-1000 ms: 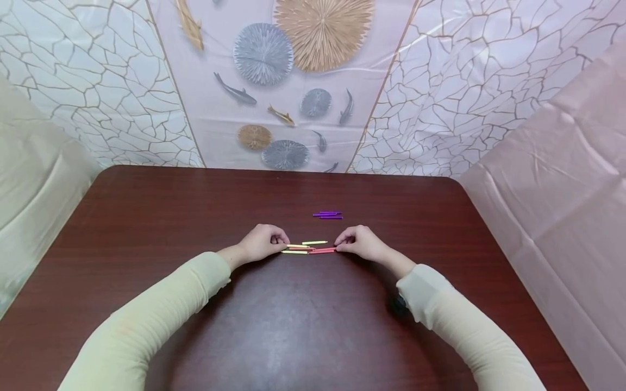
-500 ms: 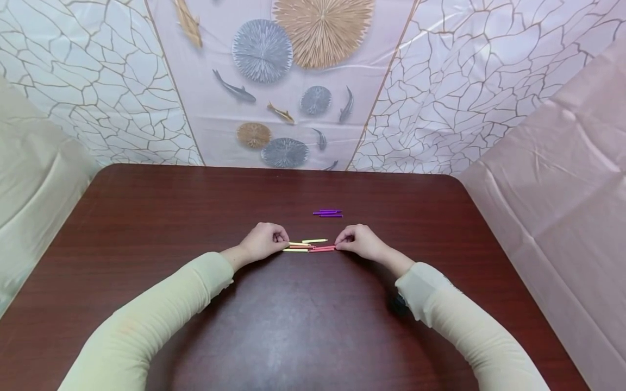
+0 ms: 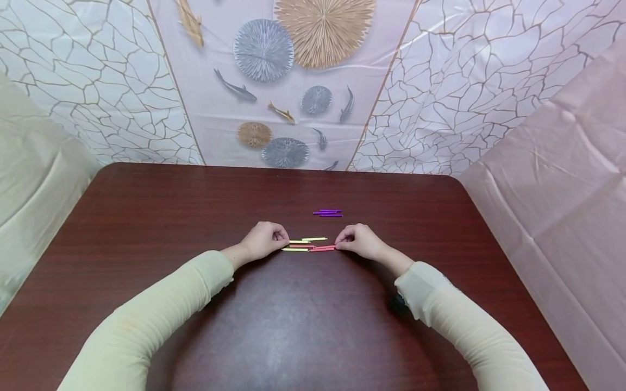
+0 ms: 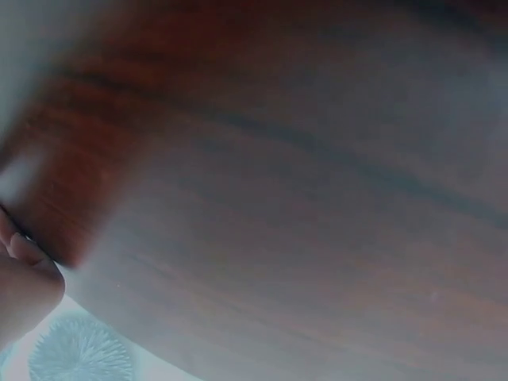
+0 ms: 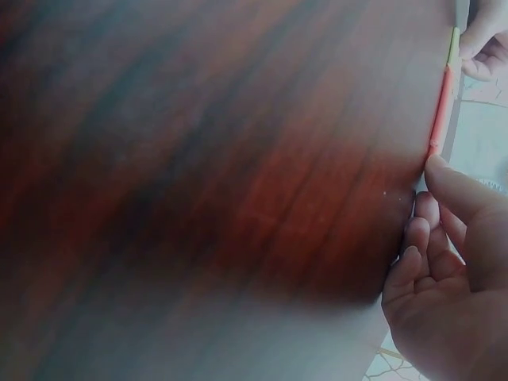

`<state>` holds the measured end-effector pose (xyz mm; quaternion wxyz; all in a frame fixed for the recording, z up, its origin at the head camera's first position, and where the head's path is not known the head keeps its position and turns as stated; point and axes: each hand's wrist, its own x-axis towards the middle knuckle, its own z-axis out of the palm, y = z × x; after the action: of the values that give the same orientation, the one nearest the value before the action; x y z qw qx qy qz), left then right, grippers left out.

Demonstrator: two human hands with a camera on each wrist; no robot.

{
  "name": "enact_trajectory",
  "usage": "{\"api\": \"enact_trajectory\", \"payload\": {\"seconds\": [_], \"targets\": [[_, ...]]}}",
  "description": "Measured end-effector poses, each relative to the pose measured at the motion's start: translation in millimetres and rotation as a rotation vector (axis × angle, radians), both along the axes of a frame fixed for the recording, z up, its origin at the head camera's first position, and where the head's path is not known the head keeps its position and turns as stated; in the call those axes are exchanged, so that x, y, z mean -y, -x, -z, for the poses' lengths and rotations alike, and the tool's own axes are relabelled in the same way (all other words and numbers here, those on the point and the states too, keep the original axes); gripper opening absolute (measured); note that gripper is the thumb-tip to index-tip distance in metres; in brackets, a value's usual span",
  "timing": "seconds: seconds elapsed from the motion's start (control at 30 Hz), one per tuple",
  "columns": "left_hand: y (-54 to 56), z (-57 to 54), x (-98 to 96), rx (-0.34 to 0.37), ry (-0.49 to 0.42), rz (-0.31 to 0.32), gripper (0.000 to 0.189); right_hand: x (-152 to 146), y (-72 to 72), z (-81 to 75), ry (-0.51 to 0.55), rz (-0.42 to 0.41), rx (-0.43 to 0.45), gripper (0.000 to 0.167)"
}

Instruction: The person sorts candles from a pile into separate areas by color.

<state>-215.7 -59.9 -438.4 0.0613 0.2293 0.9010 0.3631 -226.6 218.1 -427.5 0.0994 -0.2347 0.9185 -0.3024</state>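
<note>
In the head view my left hand [image 3: 264,240] is at the left end of a small group of thin sticks, its thumb and fingertips pinching the end of a yellow stick [image 3: 300,242]. My right hand [image 3: 361,242] is opposite, thumb and fingertips pinching the right end of a red stick [image 3: 325,247]. Between the hands lie another red stick [image 3: 302,246], a yellow stick [image 3: 295,250] in front and a yellow stick [image 3: 314,239] behind. The right wrist view shows my right thumb [image 5: 456,184] against a red stick [image 5: 440,111]. In the left wrist view only part of my left hand [image 4: 28,282] shows.
Several purple sticks [image 3: 329,213] lie in a loose bunch beyond the hands. The dark wooden table [image 3: 205,201] has rounded far corners. A patterned curtain [image 3: 293,141] hangs behind it, and plain pale cloth [image 3: 552,179] hangs along the right side.
The yellow stick at my left hand has shifted slightly toward the back, widening its gap from the red stick beside it. My right hand has stayed almost in place.
</note>
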Motion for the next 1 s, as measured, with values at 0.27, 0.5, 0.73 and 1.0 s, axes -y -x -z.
{"api": "enact_trajectory", "payload": {"seconds": [0.27, 0.5, 0.73, 1.0], "targets": [[7.6, -1.7, 2.7, -0.016, -0.033, 0.004, 0.006, -0.4, 1.1, -1.0, -0.003, 0.001, 0.012, 0.005], [21.9, -7.9, 7.2, -0.025, -0.054, -0.015, 0.007, 0.3, 0.1, -1.0, -0.01, 0.001, 0.017, 0.005], [39.4, -19.7, 7.2, -0.049, -0.062, -0.05, 0.007, -0.7, -0.3, -2.7, -0.006, -0.008, 0.003, 0.005], [54.0, -24.3, 6.7, -0.061, -0.068, -0.064, 0.007, -1.3, -1.2, -2.1, -0.004, -0.006, 0.012, 0.006]]}}
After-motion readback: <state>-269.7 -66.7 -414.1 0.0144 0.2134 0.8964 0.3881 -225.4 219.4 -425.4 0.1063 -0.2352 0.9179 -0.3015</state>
